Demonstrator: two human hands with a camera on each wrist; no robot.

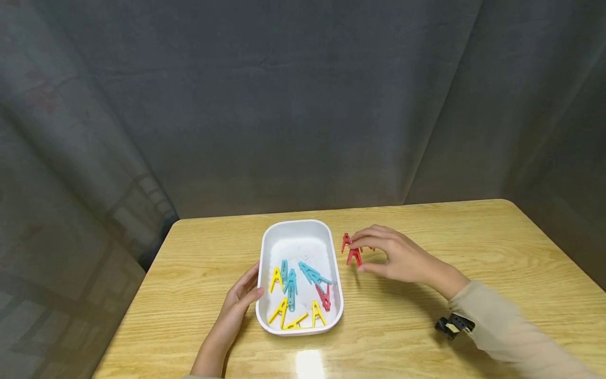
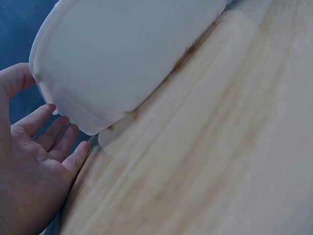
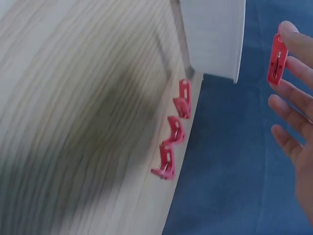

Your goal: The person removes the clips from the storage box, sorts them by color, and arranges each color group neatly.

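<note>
My left hand [image 1: 239, 297] holds the near-left side of a white plastic tray [image 1: 337, 295], thumb over the rim and fingers along the outer wall. In the left wrist view the fingertips meet the tray's wall [image 2: 132, 54]. Right of the tray, my right hand [image 1: 395, 255] pinches a red clothespin [image 3: 277, 61] between thumb and fingers, above the table. Three more red clothespins [image 3: 177, 129] lie on the wood below it, partly hidden by the hand in the head view. Inside the tray are several blue clothespins [image 1: 291, 287], several yellow clothespins [image 1: 276, 278] and a red clothespin [image 1: 324, 298].
The tray stands on a light wooden table [image 1: 203, 263] with rounded back corners. A grey curtain [image 1: 293, 116] hangs behind and along both sides. A small black device [image 1: 454, 325] sits at the right wrist, under the beige sleeve [image 1: 502, 326].
</note>
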